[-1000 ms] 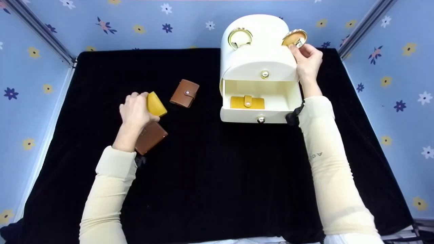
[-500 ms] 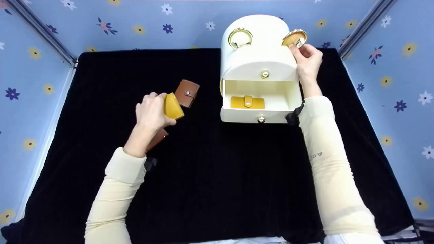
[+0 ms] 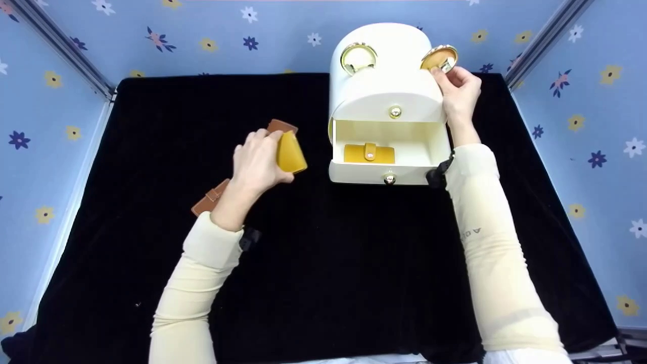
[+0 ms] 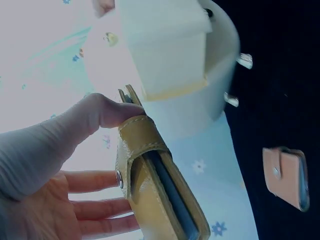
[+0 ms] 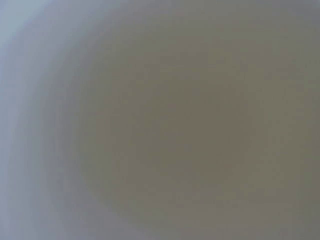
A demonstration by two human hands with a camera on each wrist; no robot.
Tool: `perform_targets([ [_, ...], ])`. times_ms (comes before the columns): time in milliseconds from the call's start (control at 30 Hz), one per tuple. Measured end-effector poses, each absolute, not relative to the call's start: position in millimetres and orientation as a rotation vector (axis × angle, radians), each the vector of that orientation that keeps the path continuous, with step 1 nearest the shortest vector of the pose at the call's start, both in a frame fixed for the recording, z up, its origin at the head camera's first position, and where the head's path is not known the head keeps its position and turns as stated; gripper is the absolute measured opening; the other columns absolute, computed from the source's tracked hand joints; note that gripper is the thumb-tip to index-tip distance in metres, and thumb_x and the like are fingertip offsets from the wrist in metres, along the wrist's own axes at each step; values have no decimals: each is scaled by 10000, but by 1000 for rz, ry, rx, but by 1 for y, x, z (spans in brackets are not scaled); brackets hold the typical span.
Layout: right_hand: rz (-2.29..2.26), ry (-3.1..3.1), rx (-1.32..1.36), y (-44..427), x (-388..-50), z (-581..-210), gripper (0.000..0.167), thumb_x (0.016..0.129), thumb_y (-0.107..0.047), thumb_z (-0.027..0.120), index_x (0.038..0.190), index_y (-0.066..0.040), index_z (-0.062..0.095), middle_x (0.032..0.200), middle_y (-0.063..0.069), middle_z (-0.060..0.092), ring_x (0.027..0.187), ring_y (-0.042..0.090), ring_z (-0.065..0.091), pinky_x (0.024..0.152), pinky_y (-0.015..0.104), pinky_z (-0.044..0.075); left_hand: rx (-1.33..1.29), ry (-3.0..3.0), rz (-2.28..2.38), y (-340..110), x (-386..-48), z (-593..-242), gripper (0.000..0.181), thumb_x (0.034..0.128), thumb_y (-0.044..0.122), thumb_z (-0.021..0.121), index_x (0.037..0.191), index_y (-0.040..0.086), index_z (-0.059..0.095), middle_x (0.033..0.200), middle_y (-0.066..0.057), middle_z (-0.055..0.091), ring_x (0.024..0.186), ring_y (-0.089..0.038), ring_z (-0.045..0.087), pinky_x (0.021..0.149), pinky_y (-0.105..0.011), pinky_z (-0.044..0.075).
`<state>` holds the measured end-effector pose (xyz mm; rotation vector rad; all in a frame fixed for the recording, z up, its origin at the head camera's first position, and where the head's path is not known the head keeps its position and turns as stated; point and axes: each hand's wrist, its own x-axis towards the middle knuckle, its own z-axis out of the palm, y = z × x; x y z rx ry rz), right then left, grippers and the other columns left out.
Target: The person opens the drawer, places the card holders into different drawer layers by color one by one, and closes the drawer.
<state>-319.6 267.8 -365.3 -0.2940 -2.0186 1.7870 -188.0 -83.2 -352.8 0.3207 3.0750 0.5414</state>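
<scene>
About halfway, by the look of it, if stowing the card holders in the box is the work. One yellow card holder (image 3: 356,154) already lies in the pulled-out lower drawer (image 3: 354,173), its strap snapped and facing you, with bare drawer floor beside it. The upper drawer (image 3: 369,106) is shut. The cream box (image 3: 389,53) stands by the far edge of the table (image 3: 328,278), right of the middle.

Your left hand (image 3: 258,162) grips a second yellow holder (image 3: 291,152) between thumb and fingers; the left wrist view shows its strap and stud done up. That holder is over the left half of the table, near the drawer but apart from it, so its placing is not yet done.

Your right hand (image 3: 461,93) seems to pinch the lower edge of the gold-rimmed round piece (image 3: 438,56) at the box's right side, perhaps to steady it; the right wrist view is only blur, so you can't confirm how firm that hold is.

Left over are two brown holders: one (image 3: 282,126) towards the far edge, partly hidden by your left hand, and another (image 3: 210,199) nearer the left edge, partly behind your wrist.
</scene>
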Motion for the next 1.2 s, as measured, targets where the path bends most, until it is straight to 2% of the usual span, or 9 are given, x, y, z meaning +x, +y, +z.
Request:
perform_targets([
  [267, 1768, -2024, -284, 267, -320, -366, 128, 717, -175, 741, 660, -91, 661, 619, -15, 611, 573, 83, 539, 588, 201, 412, 383, 3059, 545, -56, -195, -341, 811, 561, 316, 792, 1261, 59, 471, 1162, -141, 497, 1021, -287, 452, 756, -439, 407],
  [600, 1755, -2035, -291, 268, -319, -365, 136, 717, -185, 742, 665, -89, 661, 620, -19, 607, 580, 77, 535, 592, 196, 406, 463, 3004, 499, -22, -204, -330, 792, 574, 339, 799, 1254, 93, 477, 1127, -103, 499, 1027, -265, 439, 787, -426, 393],
  [867, 1797, -2014, -283, 267, -319, -365, 128, 710, -187, 747, 682, -89, 670, 647, -2, 618, 597, 91, 545, 602, 203, 415, 516, 2989, 413, 6, -211, -323, 844, 557, 382, 802, 1281, 116, 457, 1148, -89, 494, 1056, -248, 431, 808, -408, 385],
  [1200, 1776, -2030, -296, 268, -319, -365, 129, 710, -193, 748, 685, -94, 670, 652, -10, 622, 613, 90, 555, 612, 201, 416, 558, 2960, 353, 33, -222, -322, 771, 564, 376, 804, 1221, 116, 495, 1166, -75, 484, 1088, -233, 420, 802, -408, 374],
])
